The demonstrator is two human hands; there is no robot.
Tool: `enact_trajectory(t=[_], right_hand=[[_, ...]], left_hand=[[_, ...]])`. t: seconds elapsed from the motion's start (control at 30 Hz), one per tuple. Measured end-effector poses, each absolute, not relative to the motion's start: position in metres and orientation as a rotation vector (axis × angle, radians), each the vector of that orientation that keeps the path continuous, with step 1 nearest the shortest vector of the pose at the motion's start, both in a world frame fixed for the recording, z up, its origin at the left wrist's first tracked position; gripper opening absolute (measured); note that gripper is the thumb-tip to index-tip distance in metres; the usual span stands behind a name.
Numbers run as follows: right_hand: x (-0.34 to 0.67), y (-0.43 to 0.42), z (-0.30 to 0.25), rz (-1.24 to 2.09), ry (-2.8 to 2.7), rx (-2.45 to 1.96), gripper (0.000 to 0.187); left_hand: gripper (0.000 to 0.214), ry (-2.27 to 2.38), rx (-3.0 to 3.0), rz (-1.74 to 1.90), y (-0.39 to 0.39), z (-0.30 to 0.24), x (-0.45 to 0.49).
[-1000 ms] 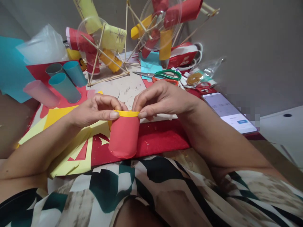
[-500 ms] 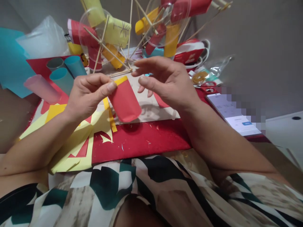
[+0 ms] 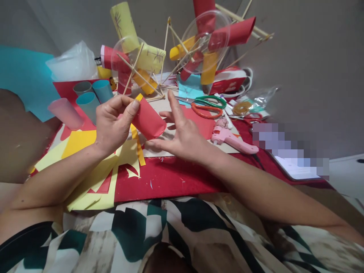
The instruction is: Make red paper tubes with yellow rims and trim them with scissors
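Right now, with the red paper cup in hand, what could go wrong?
The left hand pinches the red paper cup near its yellow-edged end, so it might crease there. The pink glue gun lies close to the right hand; if hot, which I cannot tell, it could burn. The scissors lie just beyond that hand and might nick it.

Red paper cylinder (image 3: 148, 120), yellow-rimmed — pink glue gun (image 3: 235, 141) — crimson cloth (image 3: 173, 178).

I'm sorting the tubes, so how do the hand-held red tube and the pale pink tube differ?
The red tube has a yellow end band; the pale pink tube shows none. The left hand holds the red tube; the pale pink tube rests untouched. Both look roughly cylindrical.
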State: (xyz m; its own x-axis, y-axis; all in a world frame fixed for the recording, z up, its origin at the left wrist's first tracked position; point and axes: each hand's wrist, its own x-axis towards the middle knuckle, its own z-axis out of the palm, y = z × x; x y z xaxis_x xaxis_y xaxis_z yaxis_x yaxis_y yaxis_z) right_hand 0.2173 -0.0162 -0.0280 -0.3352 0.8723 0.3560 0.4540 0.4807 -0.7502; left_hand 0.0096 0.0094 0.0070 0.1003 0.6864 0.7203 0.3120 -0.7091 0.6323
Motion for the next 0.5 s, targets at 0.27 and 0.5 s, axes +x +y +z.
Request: enact_trajectory(t=[0.27, 0.5], right_hand=[[0.2083, -0.0211, -0.0344, 0.367, -2.161, -1.182, 0.096], [0.2111, -0.0202, -0.0346, 0.375, -2.168, -1.098, 0.099]], left_hand=[[0.044, 1.02, 2.03, 1.597, 0.0001, 0.0068, 0.0143], [0.041, 1.063, 2.001, 1.571, 0.0005, 0.0064, 0.0141]])
